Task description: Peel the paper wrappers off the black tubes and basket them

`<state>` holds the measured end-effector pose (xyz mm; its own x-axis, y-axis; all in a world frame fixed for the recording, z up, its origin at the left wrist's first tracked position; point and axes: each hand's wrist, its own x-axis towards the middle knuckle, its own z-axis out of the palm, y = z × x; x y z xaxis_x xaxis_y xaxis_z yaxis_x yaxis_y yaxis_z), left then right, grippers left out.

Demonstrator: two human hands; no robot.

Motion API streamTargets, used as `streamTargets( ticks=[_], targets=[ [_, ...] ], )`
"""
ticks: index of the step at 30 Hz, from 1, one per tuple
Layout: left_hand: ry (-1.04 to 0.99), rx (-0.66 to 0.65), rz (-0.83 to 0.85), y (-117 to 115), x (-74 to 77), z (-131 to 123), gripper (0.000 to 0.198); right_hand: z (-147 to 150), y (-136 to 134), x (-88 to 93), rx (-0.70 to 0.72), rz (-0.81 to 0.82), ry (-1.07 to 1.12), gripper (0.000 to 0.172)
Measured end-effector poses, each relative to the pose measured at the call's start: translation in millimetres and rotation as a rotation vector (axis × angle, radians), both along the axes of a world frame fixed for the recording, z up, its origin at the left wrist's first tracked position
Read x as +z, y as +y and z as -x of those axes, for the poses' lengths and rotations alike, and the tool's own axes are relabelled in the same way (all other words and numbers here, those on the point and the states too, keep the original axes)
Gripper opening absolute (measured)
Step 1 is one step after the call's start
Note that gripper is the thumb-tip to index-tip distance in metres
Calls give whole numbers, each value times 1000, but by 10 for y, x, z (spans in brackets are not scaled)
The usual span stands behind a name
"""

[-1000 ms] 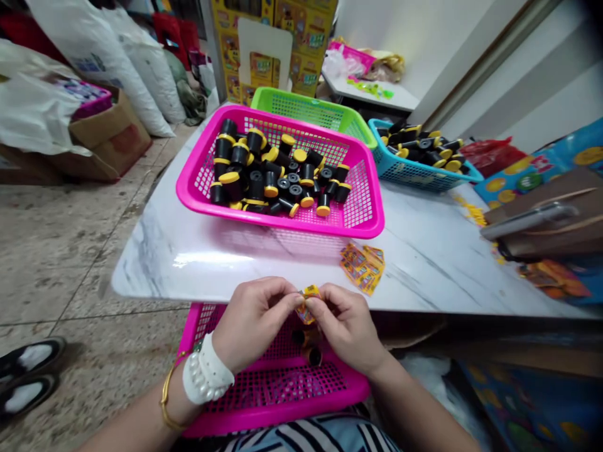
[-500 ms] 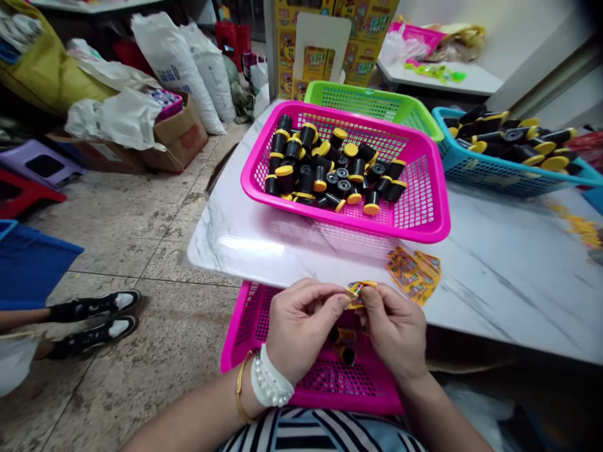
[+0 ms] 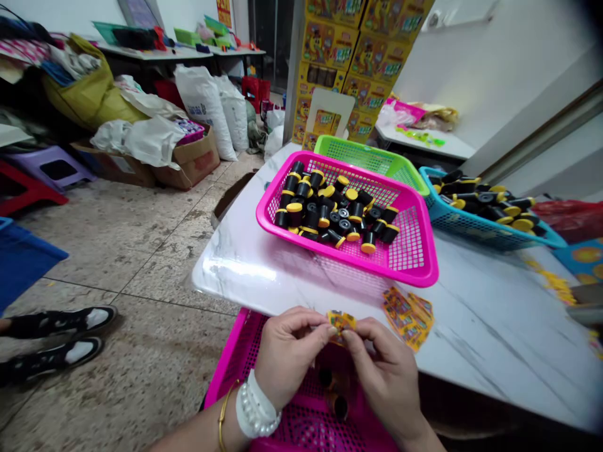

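Observation:
My left hand [image 3: 293,351] and my right hand [image 3: 384,361] pinch a small orange printed sticker [image 3: 341,320] between them, just off the table's front edge. Beneath them is a lower pink basket [image 3: 230,358] with a few dark cylinders [image 3: 337,405] in it. More orange stickers [image 3: 409,316] lie on the marbled table [image 3: 475,314], right of my hands. The upper pink basket [image 3: 414,276] stands on the table beyond my hands, holding several black cylinders with yellow caps [image 3: 309,216].
A green basket [image 3: 362,154] and a blue basket [image 3: 480,229] of black cylinders stand behind. Yellow pieces [image 3: 556,284] lie at the right. Stacked yellow boxes [image 3: 372,63] rise behind the table. Sacks [image 3: 202,100], cartons [image 3: 198,160] and a person's shoes [image 3: 87,329] are at the left.
The view has tilted up, so the table and baskets appear lower. The sticker between my hands is now more spread out, with its printed side showing more.

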<state>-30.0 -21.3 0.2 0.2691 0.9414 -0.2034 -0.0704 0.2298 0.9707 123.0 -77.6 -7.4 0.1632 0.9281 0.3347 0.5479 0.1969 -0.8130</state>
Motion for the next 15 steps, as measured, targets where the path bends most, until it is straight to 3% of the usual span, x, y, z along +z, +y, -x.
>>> streamTargets(
  ticks=[3, 5, 7, 9, 11, 15],
  targets=[
    [-82, -62, 174, 19, -22, 26, 26, -55, 59, 113, 99, -32, -130, 19],
    [-128, -65, 192, 43, -48, 44, 31, -175, 160, 244, 127, -59, -234, 22],
    [-142, -66, 183, 80, -72, 62, 33, -359, 352, 429, 70, -93, -380, 26],
    [-142, -76, 196, 121, -79, 80, 32, -565, 648, 629, -107, -79, -600, 36],
    [-166, -88, 254, 152, -63, 94, 30, -741, 1017, 775, -273, 202, -891, 46],
    [-233, -123, 374, 178, 4, 115, 35, -913, 1687, 769, -211, 510, -1030, 57]
  ],
)
